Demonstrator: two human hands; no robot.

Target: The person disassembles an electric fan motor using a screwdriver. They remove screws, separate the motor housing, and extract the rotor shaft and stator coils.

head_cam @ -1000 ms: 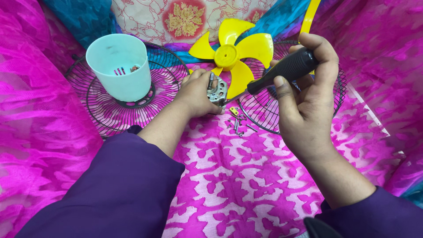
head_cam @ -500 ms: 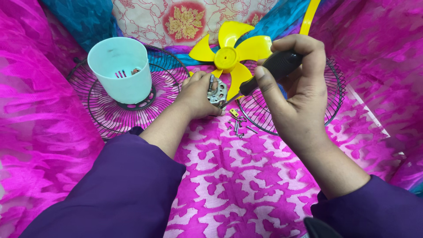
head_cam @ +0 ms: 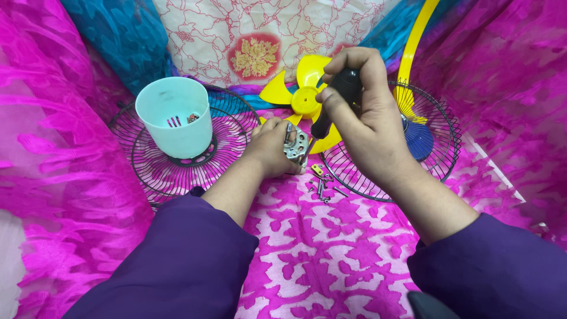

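Both hands [head_cam: 354, 118] half hide the motor [head_cam: 295, 146] and screwdriver [head_cam: 332, 100].

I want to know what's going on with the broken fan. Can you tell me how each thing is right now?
Left hand: shut on the motor, pressing it to the cloth.
Motor: bare metal, out of its housing.
Right hand: shut on the screwdriver.
Screwdriver: tilted, tip on the motor.
Yellow fan blade: taken off, lying flat.
Two wire grilles: separated, lying flat.
Pale cup: upright on a grille, small parts inside.
Screws: loose on the cloth.
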